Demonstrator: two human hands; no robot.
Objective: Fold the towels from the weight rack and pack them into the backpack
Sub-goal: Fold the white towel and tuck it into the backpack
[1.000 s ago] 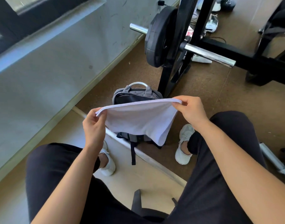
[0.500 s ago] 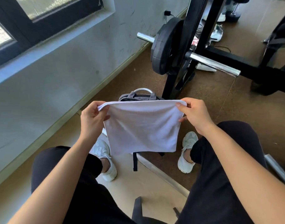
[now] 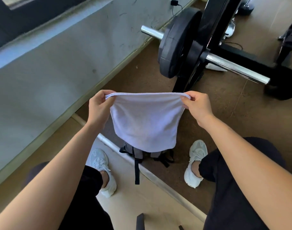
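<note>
Since approx a sec ago the white terry towel [image 3: 144, 123] has gone from hanging skewed to hanging square. It now covers the top of the grey backpack w/ black straps [image 3: 138, 152], so only the pack's lower edge & straps show under the hem. The person's left hand [image 3: 100, 107] pinches the towel's top left corner btwn thumb & fingers, and the right hand [image 3: 197, 105] pinches the top right corner the same way. The top edge is stretched nearly taut, in mid-air, over the pack. The pack sits on the brown floor btwn the two white sneakers [image 3: 101, 165], just in front of the black steel weight rack [image 3: 208, 30] w/ its round black plate [image 3: 175, 44].

Judged risks: the towel looks doubled at the top edge, so a loose pinch could let one layer slip & undo the fold. W/ no surface under it, the next fold may come out crooked. Whether the pack is open can't be told, as it's hidden behind the cloth.
</note>
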